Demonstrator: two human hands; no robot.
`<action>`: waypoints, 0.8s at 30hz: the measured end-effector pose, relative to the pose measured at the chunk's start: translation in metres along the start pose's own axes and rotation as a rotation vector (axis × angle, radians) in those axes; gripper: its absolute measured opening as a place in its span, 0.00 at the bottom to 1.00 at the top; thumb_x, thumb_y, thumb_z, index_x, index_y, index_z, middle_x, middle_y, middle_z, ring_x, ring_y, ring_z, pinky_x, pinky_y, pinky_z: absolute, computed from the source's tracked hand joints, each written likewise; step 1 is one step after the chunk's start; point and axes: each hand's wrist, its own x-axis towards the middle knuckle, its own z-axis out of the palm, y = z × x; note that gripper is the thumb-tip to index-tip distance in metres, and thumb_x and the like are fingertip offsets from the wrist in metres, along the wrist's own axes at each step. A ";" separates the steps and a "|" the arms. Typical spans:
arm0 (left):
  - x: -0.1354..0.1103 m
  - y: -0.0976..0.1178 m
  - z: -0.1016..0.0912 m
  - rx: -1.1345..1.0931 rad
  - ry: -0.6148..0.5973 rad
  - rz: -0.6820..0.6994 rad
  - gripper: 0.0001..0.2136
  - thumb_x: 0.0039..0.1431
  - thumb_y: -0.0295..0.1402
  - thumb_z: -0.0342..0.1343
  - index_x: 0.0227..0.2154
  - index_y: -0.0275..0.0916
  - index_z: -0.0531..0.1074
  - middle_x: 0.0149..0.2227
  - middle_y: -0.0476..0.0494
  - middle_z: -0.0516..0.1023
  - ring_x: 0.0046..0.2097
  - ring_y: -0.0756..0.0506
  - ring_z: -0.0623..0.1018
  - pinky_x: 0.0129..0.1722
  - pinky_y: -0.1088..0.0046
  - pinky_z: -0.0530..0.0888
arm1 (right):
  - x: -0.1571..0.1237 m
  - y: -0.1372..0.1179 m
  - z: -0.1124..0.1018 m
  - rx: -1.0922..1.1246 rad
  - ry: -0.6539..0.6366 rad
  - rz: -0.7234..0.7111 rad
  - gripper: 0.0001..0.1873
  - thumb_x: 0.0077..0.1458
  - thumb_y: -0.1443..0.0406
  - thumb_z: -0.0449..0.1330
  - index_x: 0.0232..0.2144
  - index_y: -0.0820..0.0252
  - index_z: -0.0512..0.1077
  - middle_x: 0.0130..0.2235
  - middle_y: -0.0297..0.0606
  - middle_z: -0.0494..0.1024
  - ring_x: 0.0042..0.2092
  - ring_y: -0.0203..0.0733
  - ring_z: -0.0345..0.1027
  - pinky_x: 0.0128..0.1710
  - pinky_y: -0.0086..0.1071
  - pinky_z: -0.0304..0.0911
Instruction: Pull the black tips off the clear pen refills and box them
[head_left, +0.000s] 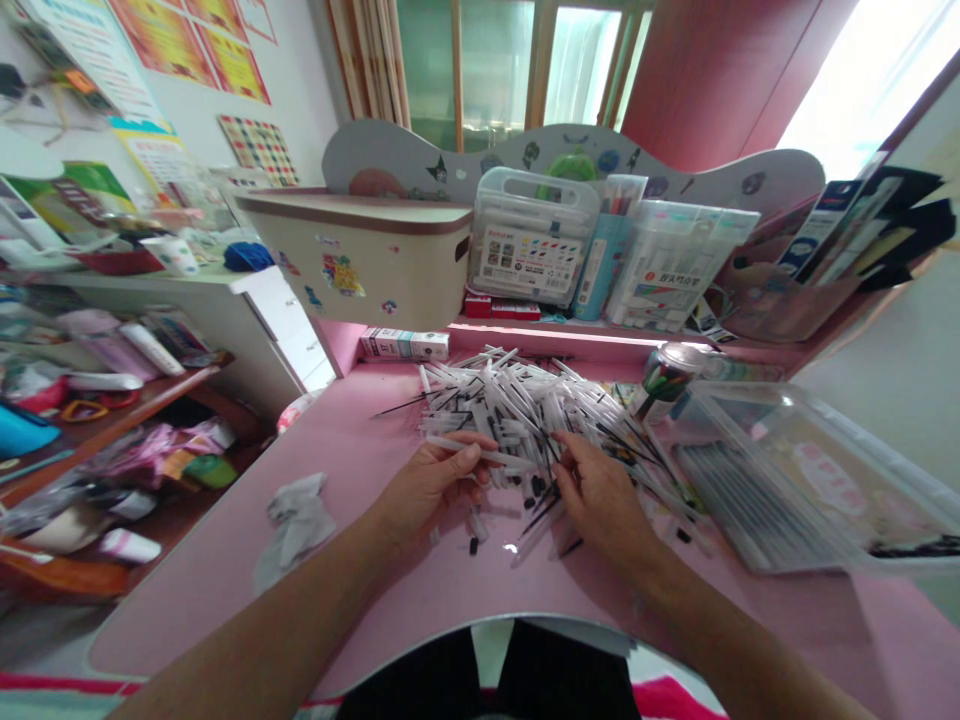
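Observation:
A loose heap of pen parts [517, 400], with whitish translucent barrels, thin dark refills and small black caps, spreads over the middle of the pink desk. My left hand [442, 475] is closed on a translucent pen barrel [480, 452], which lies almost level and points toward my right hand. At the heap's near edge, my right hand [596, 490] has its thumb and fingers pinched together; what they hold is hidden. Several loose barrels and a black cap [473, 546] lie on the desk below the hands. An open clear plastic box [757, 500] to the right holds a layer of slim grey pens.
A crumpled white cloth [296, 525] lies at left on the desk [187, 610]. A drink can [670, 375] stands behind the box. Along the shelf are a beige bin [375, 265], marker cases [529, 240] and a pink holder [787, 300]. A small carton [405, 345] sits beneath.

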 end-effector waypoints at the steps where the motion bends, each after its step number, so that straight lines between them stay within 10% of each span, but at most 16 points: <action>1: 0.000 -0.001 0.000 -0.011 0.000 -0.009 0.15 0.43 0.35 0.74 0.33 0.34 0.79 0.27 0.45 0.79 0.26 0.52 0.74 0.24 0.80 0.74 | 0.001 0.000 -0.001 0.120 0.014 0.015 0.15 0.58 0.66 0.53 0.47 0.61 0.71 0.39 0.45 0.79 0.42 0.49 0.73 0.45 0.42 0.66; 9: 0.004 -0.002 -0.003 -0.111 0.001 -0.044 0.11 0.47 0.29 0.72 0.33 0.34 0.78 0.29 0.43 0.82 0.25 0.53 0.77 0.23 0.81 0.76 | 0.000 -0.004 -0.006 1.089 0.025 0.255 0.10 0.53 0.60 0.66 0.34 0.56 0.70 0.29 0.33 0.79 0.32 0.39 0.75 0.37 0.33 0.69; 24: 0.003 -0.005 0.000 -0.094 -0.029 -0.023 0.13 0.46 0.31 0.72 0.35 0.35 0.78 0.31 0.42 0.82 0.25 0.53 0.75 0.23 0.80 0.73 | -0.002 -0.006 -0.002 1.434 -0.149 0.336 0.17 0.55 0.51 0.62 0.32 0.59 0.75 0.31 0.39 0.81 0.35 0.44 0.78 0.41 0.40 0.72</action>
